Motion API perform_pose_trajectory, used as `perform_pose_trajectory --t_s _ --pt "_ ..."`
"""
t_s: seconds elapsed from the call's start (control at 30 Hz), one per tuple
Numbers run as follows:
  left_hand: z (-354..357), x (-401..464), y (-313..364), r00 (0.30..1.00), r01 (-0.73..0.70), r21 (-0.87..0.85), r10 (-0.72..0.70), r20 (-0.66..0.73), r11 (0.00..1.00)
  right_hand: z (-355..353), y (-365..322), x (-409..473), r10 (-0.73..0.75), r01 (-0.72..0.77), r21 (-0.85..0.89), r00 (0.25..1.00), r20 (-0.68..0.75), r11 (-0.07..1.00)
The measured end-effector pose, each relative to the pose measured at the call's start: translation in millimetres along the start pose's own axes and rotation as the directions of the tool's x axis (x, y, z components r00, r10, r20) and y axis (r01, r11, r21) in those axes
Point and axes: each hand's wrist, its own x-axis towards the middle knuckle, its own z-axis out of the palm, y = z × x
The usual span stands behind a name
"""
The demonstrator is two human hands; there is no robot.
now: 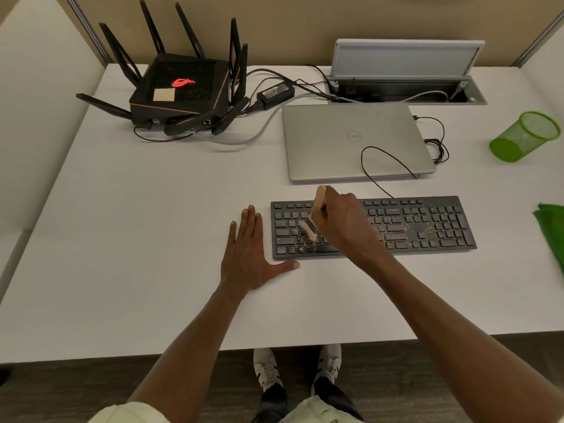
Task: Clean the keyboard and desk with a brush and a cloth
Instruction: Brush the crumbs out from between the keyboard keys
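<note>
A black keyboard (427, 224) lies on the white desk (152, 209), with yellowish crumbs scattered over its right half. My right hand (345, 221) grips a small wooden-handled brush (314, 215) whose bristles touch the keys on the keyboard's left part. My left hand (248, 251) lies flat on the desk, fingers straight, against the keyboard's left end, its thumb along the front corner. A green cloth (552, 233) lies at the desk's right edge, partly cut off by the frame.
A closed silver laptop (357, 141) sits behind the keyboard with a black cable looped over it. A black router (183, 90) with antennas and a power adapter (276, 93) stand at the back left. A tipped green mesh cup (525, 137) lies right. An open cable hatch (406, 71) is behind.
</note>
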Motion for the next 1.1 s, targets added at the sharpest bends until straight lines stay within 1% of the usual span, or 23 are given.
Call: perform_pose_trajectory --t_s 0.07,0.13,0.23,0.3,0.4,0.47,0.57,0.63,0.67,0.77,0.87,0.93,1.0,1.1 --pt "0 0 0 1.0 -0.003 0.004 0.003 0.0 1.0 0 3 -2 0.029 -0.029 -0.019 0.999 0.024 0.999" --pt "1 -1 0 1.0 -0.001 0.004 0.001 -0.003 1.0 -5 6 -2 0.06 -0.061 0.022 0.998 0.035 0.998" --pt "0 -1 0 1.0 -0.003 0.018 0.003 0.004 1.0 -9 5 4 0.081 -0.073 0.098 0.994 -0.076 0.992" --pt "0 -1 0 1.0 -0.003 0.019 0.003 -0.002 1.0 -5 3 5 0.036 -0.029 0.08 0.996 -0.08 0.996" --pt "0 -1 0 1.0 0.002 0.006 -0.002 -0.002 1.0 4 4 -2 -0.036 0.036 -0.017 0.999 0.011 0.999" --pt "1 -1 0 1.0 -0.002 0.0 0.002 -0.012 1.0 4 7 -3 -0.042 0.044 -0.057 0.998 0.037 0.997" --pt "1 0 0 1.0 -0.002 0.005 0.002 -0.008 1.0 -4 6 3 -0.027 0.028 -0.035 1.0 0.004 0.999" --pt "-1 0 0 1.0 -0.003 0.011 0.003 -0.003 1.0 -7 0 6 -0.08 0.08 -0.012 0.996 -0.024 0.997" --pt "-1 -1 0 1.0 -0.003 0.007 0.003 -0.004 1.0 -8 -4 4 -0.117 0.117 -0.005 0.993 -0.014 0.993" --pt "-1 -1 1 1.0 0.003 -0.008 -0.003 -0.006 1.0 -7 -7 -5 -0.191 0.194 -0.029 0.978 0.082 0.981" --pt "-2 -1 1 1.0 -0.001 -0.006 0.001 -0.01 1.0 -12 -1 -5 -0.168 0.176 -0.044 0.975 0.146 0.983" --pt "-2 -1 0 1.0 0.001 0.0 -0.001 -0.002 1.0 -16 2 1 -0.147 0.15 -0.028 0.983 0.11 0.988" --pt "-2 -1 1 1.0 0.001 0.002 -0.001 -0.002 1.0 -15 1 5 -0.167 0.168 -0.011 0.985 0.044 0.986" --pt "-2 -1 1 1.0 0.003 -0.001 -0.003 0.003 1.0 -7 -2 2 -0.174 0.175 -0.016 0.983 0.065 0.984"
